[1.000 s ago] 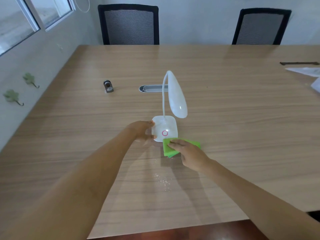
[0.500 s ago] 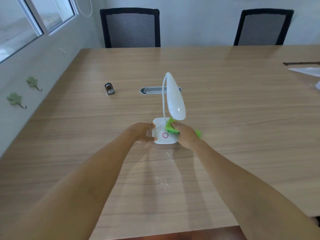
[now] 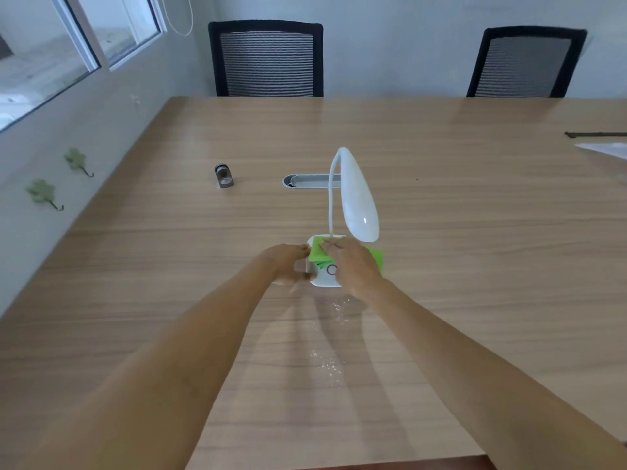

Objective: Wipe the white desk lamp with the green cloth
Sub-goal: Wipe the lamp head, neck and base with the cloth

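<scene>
The white desk lamp (image 3: 358, 198) stands mid-table, its long head drooping over a square base with a red ring. My left hand (image 3: 288, 262) grips the left side of the base. My right hand (image 3: 353, 266) lies flat on top of the base and presses the green cloth (image 3: 317, 253) against it. The cloth covers the far part of the base and sticks out to the right of my hand. Most of the red ring is hidden by my fingers.
A small grey metal object (image 3: 224, 176) sits to the far left, and a grey cable slot (image 3: 305, 180) lies behind the lamp. Two black chairs (image 3: 266, 59) stand at the far edge. Papers (image 3: 604, 149) lie at the right edge. Droplets speckle the wooden table (image 3: 475, 232) nearby.
My right hand has carried the green cloth from the table in front of the base up onto the base top, then leftward across it. My left hand has stayed on the base.
</scene>
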The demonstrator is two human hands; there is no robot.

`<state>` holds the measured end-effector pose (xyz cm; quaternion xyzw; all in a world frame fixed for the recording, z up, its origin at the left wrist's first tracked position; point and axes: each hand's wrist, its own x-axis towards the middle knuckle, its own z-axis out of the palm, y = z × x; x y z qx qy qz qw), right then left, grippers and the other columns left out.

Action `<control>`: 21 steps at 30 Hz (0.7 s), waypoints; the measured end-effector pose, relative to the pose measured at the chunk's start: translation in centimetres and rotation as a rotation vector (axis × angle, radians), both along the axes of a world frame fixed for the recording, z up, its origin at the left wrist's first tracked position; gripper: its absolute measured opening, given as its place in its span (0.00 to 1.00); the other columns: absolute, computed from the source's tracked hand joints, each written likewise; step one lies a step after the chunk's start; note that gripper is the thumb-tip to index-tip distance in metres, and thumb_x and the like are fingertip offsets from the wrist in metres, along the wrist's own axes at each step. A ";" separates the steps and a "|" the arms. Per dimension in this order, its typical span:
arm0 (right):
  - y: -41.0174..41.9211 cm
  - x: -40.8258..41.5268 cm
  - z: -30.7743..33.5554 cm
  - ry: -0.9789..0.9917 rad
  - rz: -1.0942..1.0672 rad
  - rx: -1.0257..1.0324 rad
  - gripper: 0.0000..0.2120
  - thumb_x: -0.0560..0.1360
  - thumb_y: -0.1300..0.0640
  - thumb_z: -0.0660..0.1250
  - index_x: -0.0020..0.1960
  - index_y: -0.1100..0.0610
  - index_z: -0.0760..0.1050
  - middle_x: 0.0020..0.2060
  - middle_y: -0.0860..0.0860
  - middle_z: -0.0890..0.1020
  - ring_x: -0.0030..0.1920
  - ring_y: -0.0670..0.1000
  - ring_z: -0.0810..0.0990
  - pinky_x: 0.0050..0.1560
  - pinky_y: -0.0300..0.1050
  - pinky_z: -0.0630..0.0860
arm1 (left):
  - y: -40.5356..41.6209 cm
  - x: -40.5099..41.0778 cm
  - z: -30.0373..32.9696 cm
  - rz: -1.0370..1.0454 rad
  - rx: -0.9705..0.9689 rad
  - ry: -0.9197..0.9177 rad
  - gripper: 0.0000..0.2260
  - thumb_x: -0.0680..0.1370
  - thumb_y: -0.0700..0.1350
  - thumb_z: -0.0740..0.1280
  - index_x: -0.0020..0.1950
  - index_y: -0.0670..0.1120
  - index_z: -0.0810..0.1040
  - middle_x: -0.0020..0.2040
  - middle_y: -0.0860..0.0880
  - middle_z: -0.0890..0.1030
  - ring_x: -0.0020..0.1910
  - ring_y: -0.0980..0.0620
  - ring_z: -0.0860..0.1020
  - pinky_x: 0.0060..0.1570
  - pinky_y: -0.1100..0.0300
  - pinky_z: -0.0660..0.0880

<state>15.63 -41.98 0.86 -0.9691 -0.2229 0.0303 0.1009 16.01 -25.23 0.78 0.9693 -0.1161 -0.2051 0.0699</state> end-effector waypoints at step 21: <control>-0.9 0.9 -1.0 0.007 0.109 -0.148 0.29 0.76 0.66 0.59 0.73 0.47 0.62 0.74 0.42 0.64 0.72 0.52 0.62 0.63 0.54 0.66 | 0.0 0.5 -0.4 -0.005 0.025 -0.027 0.36 0.76 0.61 0.63 0.79 0.49 0.56 0.80 0.53 0.57 0.78 0.52 0.59 0.75 0.56 0.58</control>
